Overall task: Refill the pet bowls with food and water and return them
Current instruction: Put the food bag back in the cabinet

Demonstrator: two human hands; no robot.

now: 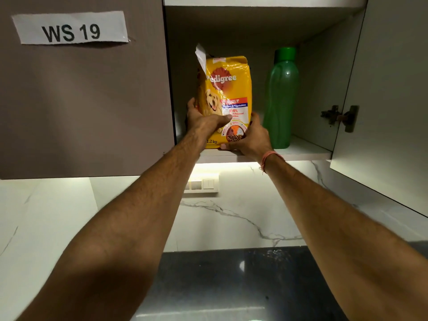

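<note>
Both our forearms reach up from the bottom of frame over a dark glossy surface (231, 286) toward an open wall cabinet. Our left hand (203, 120) wraps the left edge of the yellow dog food bag (223, 89), thumb laid across the front, fingers behind the side. Our right hand (250, 137) grips the bag's lower right corner, thumb under the bottom edge, fingers curled round the side; a thin cord bracelet (269, 158) sits on that wrist. Bag stands upright at the front of the cabinet shelf (301, 152), top torn open with a flap sticking up. Green bottle (281, 98) with a green cap stands just right of the bag, apart from it. Cabinet door (393, 100) hangs open on the right; the closed door on the left carries a paper label (70, 27) reading WS 19. White marble backsplash below, with a switch plate (203, 184).
</note>
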